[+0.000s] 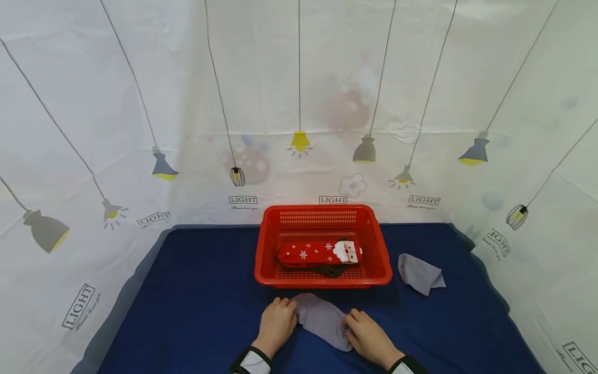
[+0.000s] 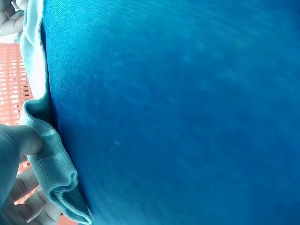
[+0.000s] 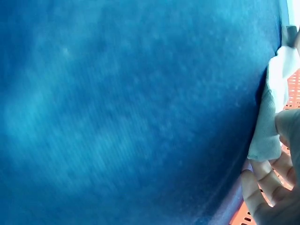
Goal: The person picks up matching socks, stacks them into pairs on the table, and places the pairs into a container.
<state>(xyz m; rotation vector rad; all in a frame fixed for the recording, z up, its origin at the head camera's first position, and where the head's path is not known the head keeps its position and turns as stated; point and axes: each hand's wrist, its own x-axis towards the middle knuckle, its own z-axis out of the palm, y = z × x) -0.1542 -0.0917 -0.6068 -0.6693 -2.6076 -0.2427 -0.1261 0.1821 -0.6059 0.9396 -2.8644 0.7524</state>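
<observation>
A grey sock (image 1: 322,321) lies stretched between both hands on the table, just in front of the red basket. My left hand (image 1: 277,321) pinches its left end; the left wrist view shows the ribbed cuff (image 2: 52,168) folded between thumb and fingers. At the opposite end, my right hand (image 1: 371,336) grips the sock between thumb and fingers, and the right wrist view shows that smooth end (image 3: 266,129). A second grey sock-like piece (image 1: 419,274) lies folded and crumpled to the right of the basket.
Inside the red plastic basket (image 1: 323,283) lie red socks (image 1: 310,253) with snowflakes and a Santa face, over a dark item (image 1: 329,270). A dark blue cloth (image 1: 196,306) covers the table. White printed sheets (image 1: 299,78) hang around the back and sides.
</observation>
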